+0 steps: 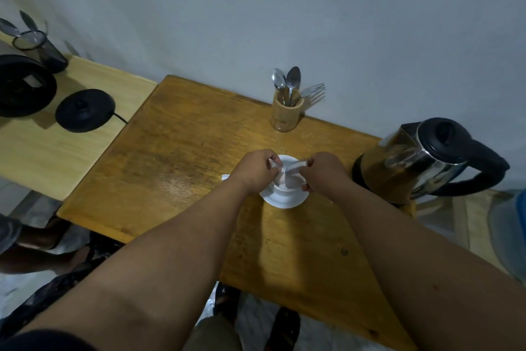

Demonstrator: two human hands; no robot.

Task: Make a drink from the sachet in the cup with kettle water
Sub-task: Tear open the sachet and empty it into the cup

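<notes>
A white cup (284, 188) stands on a white saucer (284, 201) in the middle of the wooden table (176, 157). Above the cup, my right hand (324, 171) pinches a pale sachet (294, 175), tilted down toward the cup's mouth. My left hand (257, 170) is closed on a small white torn piece (274, 165) just left of the sachet. A steel kettle (418, 163) with a black lid and handle sits at the table's right edge, close to my right wrist. The cup's inside is mostly hidden by my hands and the sachet.
A wooden holder (287, 113) with spoons and a fork stands at the back by the wall. A white scrap (226, 177) lies left of the saucer. On a lighter side table at left sit a black kettle base (85, 110), a dark appliance (22, 89) and a dark tumbler (42, 52).
</notes>
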